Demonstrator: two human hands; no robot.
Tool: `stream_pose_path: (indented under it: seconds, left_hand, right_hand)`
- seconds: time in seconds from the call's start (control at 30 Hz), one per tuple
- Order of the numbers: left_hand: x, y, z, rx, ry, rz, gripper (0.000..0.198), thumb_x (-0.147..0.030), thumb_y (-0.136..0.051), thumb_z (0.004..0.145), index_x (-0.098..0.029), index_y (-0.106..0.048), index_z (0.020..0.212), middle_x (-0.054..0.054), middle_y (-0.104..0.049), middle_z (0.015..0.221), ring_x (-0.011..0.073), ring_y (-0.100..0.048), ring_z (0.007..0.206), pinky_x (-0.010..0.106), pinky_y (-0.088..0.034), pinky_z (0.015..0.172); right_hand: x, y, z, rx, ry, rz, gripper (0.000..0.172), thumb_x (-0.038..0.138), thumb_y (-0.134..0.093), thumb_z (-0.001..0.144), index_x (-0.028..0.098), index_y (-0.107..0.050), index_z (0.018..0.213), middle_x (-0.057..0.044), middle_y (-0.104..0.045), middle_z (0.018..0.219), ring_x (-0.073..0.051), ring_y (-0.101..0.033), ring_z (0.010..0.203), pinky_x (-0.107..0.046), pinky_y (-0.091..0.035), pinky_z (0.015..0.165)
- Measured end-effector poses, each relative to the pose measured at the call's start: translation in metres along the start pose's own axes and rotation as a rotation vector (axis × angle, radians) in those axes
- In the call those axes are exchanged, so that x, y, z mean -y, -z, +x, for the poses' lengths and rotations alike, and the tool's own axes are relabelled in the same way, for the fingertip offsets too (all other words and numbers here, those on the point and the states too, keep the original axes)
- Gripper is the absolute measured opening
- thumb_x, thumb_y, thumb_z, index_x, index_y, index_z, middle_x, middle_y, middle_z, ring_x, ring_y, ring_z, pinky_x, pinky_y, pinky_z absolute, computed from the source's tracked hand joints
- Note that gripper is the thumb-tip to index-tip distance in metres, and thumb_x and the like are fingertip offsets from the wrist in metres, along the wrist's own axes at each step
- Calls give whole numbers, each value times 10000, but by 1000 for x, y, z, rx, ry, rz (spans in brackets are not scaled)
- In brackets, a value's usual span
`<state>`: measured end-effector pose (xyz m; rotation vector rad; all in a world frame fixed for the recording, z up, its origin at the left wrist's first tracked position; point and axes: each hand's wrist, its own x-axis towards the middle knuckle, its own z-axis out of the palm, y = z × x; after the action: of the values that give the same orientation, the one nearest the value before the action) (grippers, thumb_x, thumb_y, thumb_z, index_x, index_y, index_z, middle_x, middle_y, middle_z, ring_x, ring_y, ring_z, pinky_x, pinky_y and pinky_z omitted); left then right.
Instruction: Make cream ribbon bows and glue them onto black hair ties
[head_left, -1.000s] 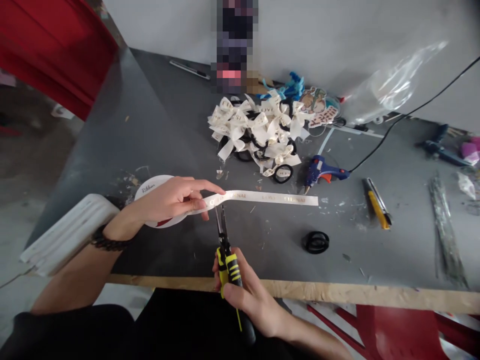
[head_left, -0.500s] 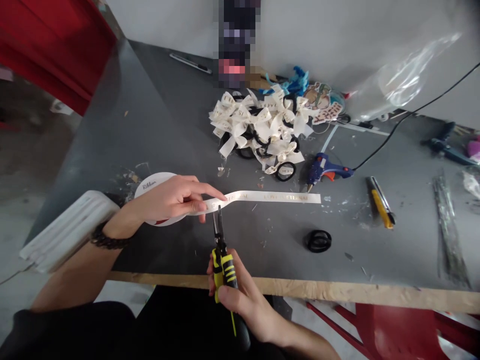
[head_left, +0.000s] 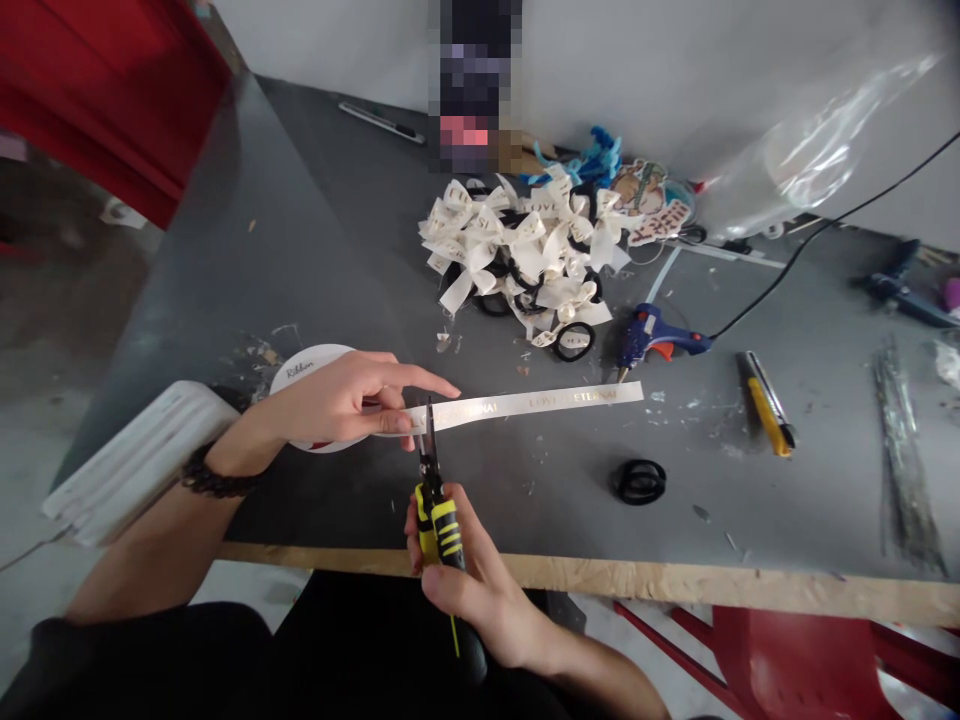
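Note:
A cream ribbon strip [head_left: 540, 401] with gold lettering lies stretched across the grey table [head_left: 315, 250], running from a white ribbon spool [head_left: 300, 372]. My left hand [head_left: 341, 400] rests over the spool and pinches the ribbon near its left end, index finger stretched out. My right hand [head_left: 469, 585] is wrapped round the yellow-and-black handles of scissors [head_left: 431, 480]. Their closed blades sit across the ribbon just right of my left fingertips.
A pile of cream bows on black hair ties [head_left: 525, 255] lies behind the ribbon. A blue glue gun [head_left: 652, 338] with a black cable, a yellow utility knife [head_left: 765, 400] and loose black hair ties [head_left: 637, 480] are to the right. A white plastic piece [head_left: 127, 460] overhangs the left edge.
The scissors moved left along the ribbon and up onto it, and their blades closed across the strip. My left hand kept its hold.

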<state>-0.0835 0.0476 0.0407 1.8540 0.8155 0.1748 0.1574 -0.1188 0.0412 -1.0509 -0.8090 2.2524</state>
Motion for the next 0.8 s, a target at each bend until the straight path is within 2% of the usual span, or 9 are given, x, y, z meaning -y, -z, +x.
stream_pose_path:
  seconds: [0.23, 0.4, 0.57, 0.63, 0.7, 0.8]
  left_hand:
    - [5, -2, -2, 8, 7, -103, 617, -485, -684, 1029, -324, -516, 1601, 25, -825, 898, 162, -796, 776, 213, -524, 659]
    - [9, 0, 1, -5, -142, 83, 431, -423, -682, 1037, -329, -679, 1457, 13, -796, 762, 177, -730, 847, 259, -518, 800]
    - [10, 2, 1, 11, -208, 1, 402, -409, -680, 1040, -296, -711, 1425, 33, -798, 738, 185, -697, 811, 264, -504, 752]
    - [9, 3, 1, 7, -230, -19, 348, -400, -693, 1032, -289, -753, 1356, 29, -778, 697, 181, -668, 774, 258, -488, 702]
    - [9, 5, 1, 10, -279, -27, 226, -381, -711, 1020, -299, -808, 1207, 14, -760, 680, 164, -629, 732, 252, -476, 692]
    - [11, 7, 2, 25, -296, -33, 129, -378, -725, 1008, -294, -821, 1030, 17, -789, 793, 148, -616, 756, 231, -478, 699]
  right_hand:
    - [11, -3, 3, 26, 60, -21, 502, 540, -756, 911, 247, -517, 1241, -29, -578, 1014, -187, -505, 855, -354, -423, 753]
    - [7, -7, 6, 33, 58, 30, 518, 509, -790, 886, 226, -525, 1229, -32, -582, 1013, -184, -514, 874, -331, -416, 739]
    - [3, -5, 7, 56, 78, 26, 506, 439, -798, 895, 217, -537, 1268, -38, -587, 1056, -189, -537, 923, -351, -439, 807]
    - [4, -5, 7, 62, 86, 35, 512, 422, -805, 887, 214, -543, 1276, -49, -590, 1092, -202, -548, 970, -368, -444, 851]
    - [7, -6, 7, 74, 79, 54, 524, 423, -816, 876, 205, -544, 1267, -53, -597, 1090, -205, -548, 978, -374, -438, 869]
    - [11, -8, 7, 113, 49, 103, 544, 467, -819, 878, 196, -537, 1255, -51, -605, 1052, -194, -530, 940, -358, -426, 837]
